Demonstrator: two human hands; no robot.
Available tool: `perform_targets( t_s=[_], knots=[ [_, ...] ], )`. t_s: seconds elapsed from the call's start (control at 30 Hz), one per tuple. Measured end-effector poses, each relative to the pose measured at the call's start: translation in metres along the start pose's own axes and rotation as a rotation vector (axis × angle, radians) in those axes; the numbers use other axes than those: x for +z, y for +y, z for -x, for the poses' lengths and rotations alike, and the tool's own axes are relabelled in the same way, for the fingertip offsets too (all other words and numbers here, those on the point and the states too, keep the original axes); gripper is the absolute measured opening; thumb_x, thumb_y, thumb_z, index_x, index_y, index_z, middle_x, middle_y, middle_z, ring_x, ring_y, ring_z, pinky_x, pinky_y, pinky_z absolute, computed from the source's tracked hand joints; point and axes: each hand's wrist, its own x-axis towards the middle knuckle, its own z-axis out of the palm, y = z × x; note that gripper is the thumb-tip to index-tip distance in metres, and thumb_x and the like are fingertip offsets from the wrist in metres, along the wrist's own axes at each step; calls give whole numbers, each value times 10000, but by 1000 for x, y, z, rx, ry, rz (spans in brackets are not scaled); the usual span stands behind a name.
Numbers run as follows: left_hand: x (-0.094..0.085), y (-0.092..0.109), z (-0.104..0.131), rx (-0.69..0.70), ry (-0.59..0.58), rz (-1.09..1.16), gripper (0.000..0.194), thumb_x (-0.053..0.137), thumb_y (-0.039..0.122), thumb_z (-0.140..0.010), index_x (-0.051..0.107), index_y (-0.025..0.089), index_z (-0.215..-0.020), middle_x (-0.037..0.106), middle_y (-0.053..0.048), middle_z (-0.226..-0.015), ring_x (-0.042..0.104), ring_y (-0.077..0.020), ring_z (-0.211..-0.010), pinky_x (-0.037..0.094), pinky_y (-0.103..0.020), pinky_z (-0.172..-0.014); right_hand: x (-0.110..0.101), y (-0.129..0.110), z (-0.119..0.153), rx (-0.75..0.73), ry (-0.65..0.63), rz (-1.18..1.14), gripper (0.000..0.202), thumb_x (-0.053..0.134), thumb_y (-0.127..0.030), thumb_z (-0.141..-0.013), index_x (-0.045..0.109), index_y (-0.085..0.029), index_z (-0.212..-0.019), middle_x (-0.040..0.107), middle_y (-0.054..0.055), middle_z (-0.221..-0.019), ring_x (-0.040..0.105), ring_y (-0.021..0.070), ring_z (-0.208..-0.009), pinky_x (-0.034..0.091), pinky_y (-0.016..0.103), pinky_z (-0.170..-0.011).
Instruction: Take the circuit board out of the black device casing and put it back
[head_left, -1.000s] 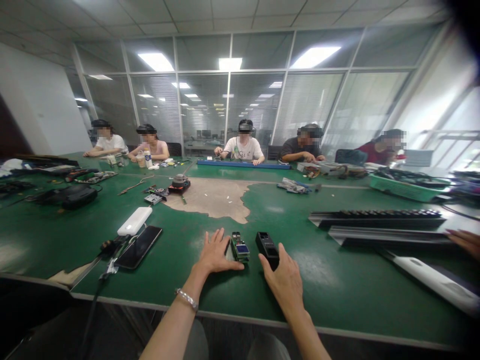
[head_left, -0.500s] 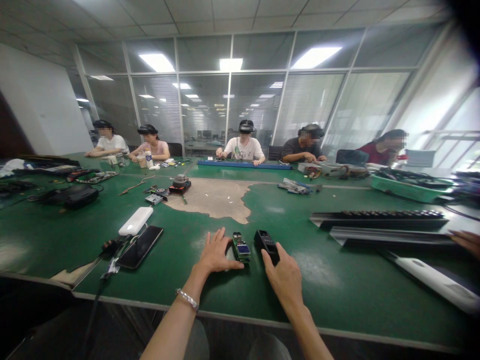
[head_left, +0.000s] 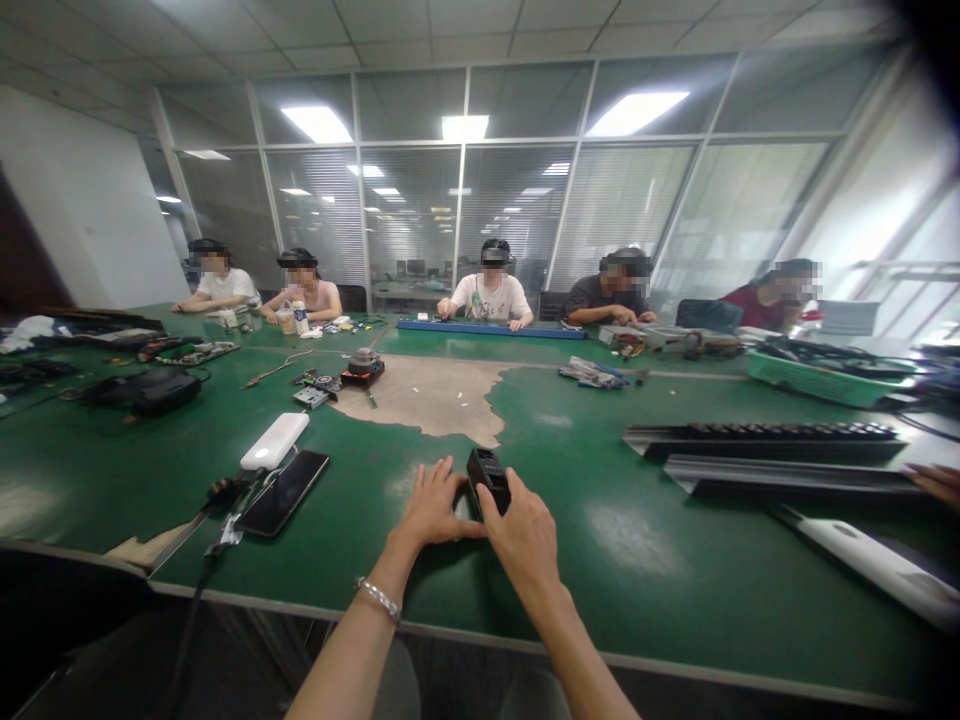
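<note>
My right hand (head_left: 525,525) grips a small black casing (head_left: 489,478) between thumb and fingers, just over the green tabletop (head_left: 630,620). Under and beside the casing, most of the green circuit board is hidden; only a thin edge of it shows near my left fingers. My left hand (head_left: 436,508) rests at the left side of the board, thumb stretched toward my body and fingers spread. Whether it presses on the board cannot be made out.
A black phone (head_left: 285,493) and a white power bank (head_left: 275,441) lie to the left. Dark metal rails (head_left: 787,476) and a white-handled tool (head_left: 877,560) lie to the right. A green basket (head_left: 825,380) stands farther back. Several people sit across; another person's hand shows at the right edge.
My right hand has moved left with the black casing, which now covers the circuit board. My left hand has stayed nearly in place.
</note>
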Motion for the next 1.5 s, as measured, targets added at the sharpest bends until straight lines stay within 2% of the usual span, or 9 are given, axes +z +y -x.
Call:
perform_targets(
  t_s=[0.23, 0.43, 0.53, 0.77, 0.93, 1.17, 1.3, 1.5],
  knots=[
    [-1, 3, 0, -14, -6, -44, 756, 666, 581, -667, 434, 265, -1313, 198, -88, -1556, 124, -300, -1441, 43, -538, -1160, 5, -1, 10, -49, -7, 44, 492, 447, -398, -906, 465, -88, -1287, 647, 151, -1086, 576, 247, -1009, 406, 317, -836],
    [2, 0, -1, 6, -23, -58, 1012, 643, 625, -620, 261, 192, -1451, 158, -124, -1563, 107, -307, -1443, 51, -519, -1169, 15, 5, 19, -56, -28, 60, 493, 446, -381, -907, 458, -67, -1287, 650, 152, -1082, 575, 253, -997, 405, 321, -839],
    [2, 0, -1, 6, -30, -75, 1050, 610, 645, -625, 210, 177, -1475, 138, -121, -1567, 93, -299, -1447, 31, -511, -1171, 20, 7, 22, -46, -29, 70, 495, 455, -370, -899, 453, -64, -1289, 648, 152, -1088, 568, 258, -1015, 404, 323, -848],
    [0, 4, 0, -10, -34, -65, 988, 627, 630, -617, 276, 227, -1448, 144, -92, -1570, 114, -318, -1441, 9, -510, -1171, 22, 7, 25, -52, -7, 62, 474, 431, -380, -907, 463, -88, -1278, 642, 149, -1092, 562, 261, -1034, 410, 333, -859],
    [2, 1, -1, -5, -20, -65, 925, 626, 579, -642, 295, 233, -1434, 152, -94, -1568, 122, -310, -1440, 18, -511, -1170, 22, 7, 23, -38, -13, 45, 630, 463, -454, -884, 387, -36, -1349, 614, 194, -1156, 578, 282, -1027, 418, 350, -867],
    [2, 0, -2, 5, -20, -71, 966, 637, 642, -619, 309, 220, -1423, 158, -104, -1565, 121, -321, -1438, 19, -530, -1166, 16, 5, 17, 21, -74, 38, 568, 483, -428, -875, 456, -61, -1308, 655, 165, -1056, 601, 262, -996, 423, 323, -839],
    [1, 1, -2, 8, -33, -72, 1008, 657, 704, -588, 321, 236, -1414, 166, -114, -1562, 119, -338, -1436, 2, -568, -1150, 9, 3, 9, 36, -50, 18, 547, 470, -445, -879, 483, -81, -1287, 662, 156, -1020, 611, 253, -979, 422, 313, -829],
    [0, 1, -2, 23, -32, -52, 1052, 585, 849, -540, 369, 275, -1394, 162, -106, -1565, 87, -359, -1436, -2, -594, -1136, -2, 7, -5, 57, 9, -59, 567, 479, -492, -862, 514, -98, -1269, 668, 151, -1031, 624, 265, -946, 432, 330, -818]
  ],
)
